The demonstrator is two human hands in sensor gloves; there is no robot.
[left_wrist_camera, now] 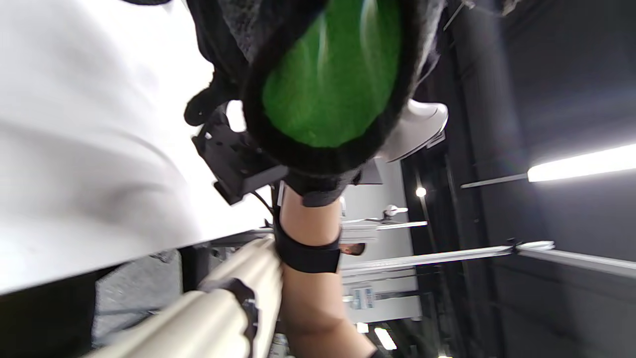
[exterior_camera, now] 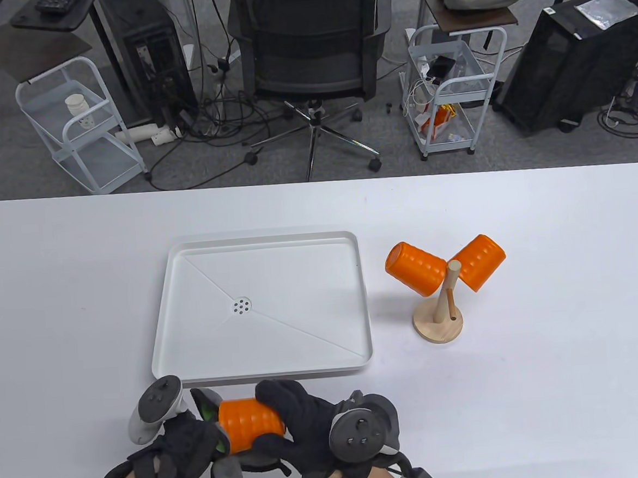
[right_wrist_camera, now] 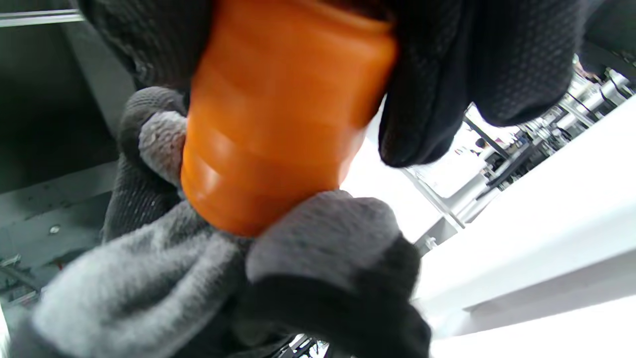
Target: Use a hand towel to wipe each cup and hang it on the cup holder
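Near the table's front edge my right hand [exterior_camera: 301,420] grips a ribbed orange cup [exterior_camera: 251,425] lying on its side, fingers curled over its top. My left hand [exterior_camera: 194,444] holds the hand towel [exterior_camera: 206,402], green and grey with a dark edge, against the cup's left end. In the right wrist view grey towel [right_wrist_camera: 149,278] bunches round the cup's [right_wrist_camera: 278,124] lower end under the black glove fingers [right_wrist_camera: 497,59]. The green towel [left_wrist_camera: 333,74] fills the top of the left wrist view. Two more orange cups [exterior_camera: 415,268] [exterior_camera: 480,261] hang on the wooden cup holder [exterior_camera: 439,320] at the right.
A white drain tray [exterior_camera: 299,273] lies in the middle of the table, just beyond my hands and left of the cup holder. Past the far edge stand an office chair [exterior_camera: 311,43], two white carts and computer cases.
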